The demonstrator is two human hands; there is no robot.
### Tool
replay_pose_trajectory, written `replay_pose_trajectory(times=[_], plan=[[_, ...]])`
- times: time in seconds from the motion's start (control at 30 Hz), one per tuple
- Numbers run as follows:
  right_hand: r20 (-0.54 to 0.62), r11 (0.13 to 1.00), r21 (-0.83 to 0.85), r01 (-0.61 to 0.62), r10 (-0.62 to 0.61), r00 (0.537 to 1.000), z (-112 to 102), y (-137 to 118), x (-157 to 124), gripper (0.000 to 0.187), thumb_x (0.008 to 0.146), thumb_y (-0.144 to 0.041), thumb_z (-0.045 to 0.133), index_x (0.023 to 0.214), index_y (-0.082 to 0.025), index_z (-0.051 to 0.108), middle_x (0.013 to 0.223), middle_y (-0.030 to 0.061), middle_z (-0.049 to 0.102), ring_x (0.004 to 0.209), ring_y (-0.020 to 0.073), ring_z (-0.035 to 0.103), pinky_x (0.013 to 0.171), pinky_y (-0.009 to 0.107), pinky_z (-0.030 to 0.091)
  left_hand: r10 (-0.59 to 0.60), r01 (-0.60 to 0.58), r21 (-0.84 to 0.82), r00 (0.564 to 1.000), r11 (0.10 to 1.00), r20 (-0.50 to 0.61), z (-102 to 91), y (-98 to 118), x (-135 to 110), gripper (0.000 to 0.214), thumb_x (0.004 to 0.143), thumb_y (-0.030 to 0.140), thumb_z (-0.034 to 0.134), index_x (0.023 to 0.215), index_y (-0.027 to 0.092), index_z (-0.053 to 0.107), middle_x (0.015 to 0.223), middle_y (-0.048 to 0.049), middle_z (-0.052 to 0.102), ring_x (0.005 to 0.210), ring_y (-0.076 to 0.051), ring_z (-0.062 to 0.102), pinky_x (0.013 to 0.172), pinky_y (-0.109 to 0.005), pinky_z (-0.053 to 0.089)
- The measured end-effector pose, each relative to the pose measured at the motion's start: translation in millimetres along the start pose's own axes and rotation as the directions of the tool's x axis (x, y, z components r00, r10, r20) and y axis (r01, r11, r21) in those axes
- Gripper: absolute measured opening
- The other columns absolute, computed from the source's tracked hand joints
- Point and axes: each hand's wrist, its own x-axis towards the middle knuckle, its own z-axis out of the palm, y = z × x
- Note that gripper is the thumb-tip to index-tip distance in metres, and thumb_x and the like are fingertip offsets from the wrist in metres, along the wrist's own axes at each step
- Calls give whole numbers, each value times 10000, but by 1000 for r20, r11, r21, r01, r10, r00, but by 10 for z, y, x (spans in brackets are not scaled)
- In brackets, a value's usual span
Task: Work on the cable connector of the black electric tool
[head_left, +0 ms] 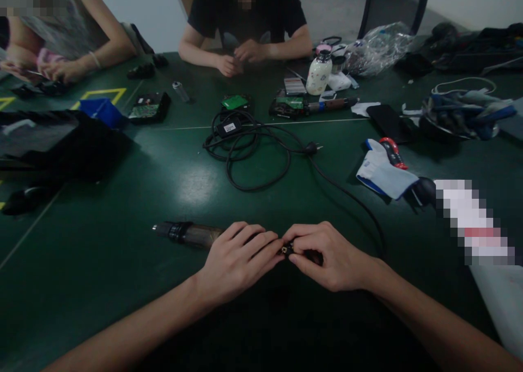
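Note:
An electric screwdriver (192,233) with a dark, brownish body lies on the green table, its metal tip pointing left. My left hand (241,257) is wrapped over the rear of it from above, fingers together, hiding that end. Right beside those fingertips, my right hand (330,255) pinches a small black connector (288,249) with brass-coloured metal showing. Between the two hands the connector and the tool's end are close together; whether they touch, I cannot tell. A black power cord (351,195) runs down the table and passes behind my right wrist.
Coiled cable with a black adapter (229,127) and plug (312,147) lies ahead. Beyond are green circuit boards (236,102), a second electric screwdriver (327,105) and a bottle (319,72). Gloves (384,170) lie right, a black bag (53,143) left. Two people sit opposite.

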Motion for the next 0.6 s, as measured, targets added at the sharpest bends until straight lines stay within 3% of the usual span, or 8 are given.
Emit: replay_pose_trajectory(times=[0.1,0.3,0.6], plan=[[-7,1000,3,5,-5,1000,5,12,5,329,1001,-172,583,688,-176,481,997,23,666,730,109,554,681,288,397,-2,2,-15,1000,1000,20,0,-7,-2,363,974,281,711,1318,184,650,1219,-27,758,1056,-213,685,874,-391,495],[-38,999,-29,20,-21,999,22,2,19,306,1022,-182,569,725,-179,495,980,34,655,727,106,560,659,270,409,10,-10,-19,1000,1000,17,10,-19,-9,256,963,267,693,1207,191,680,1224,-25,756,1065,-220,684,884,-392,489],[-161,1000,0,-16,16,987,87,68,-31,254,970,-192,673,807,-193,479,1163,73,681,668,81,563,606,246,445,20,-20,9,1000,1000,24,20,-49,-11,267,954,277,710,1208,196,685,1200,-18,759,1043,-206,691,879,-378,500]])
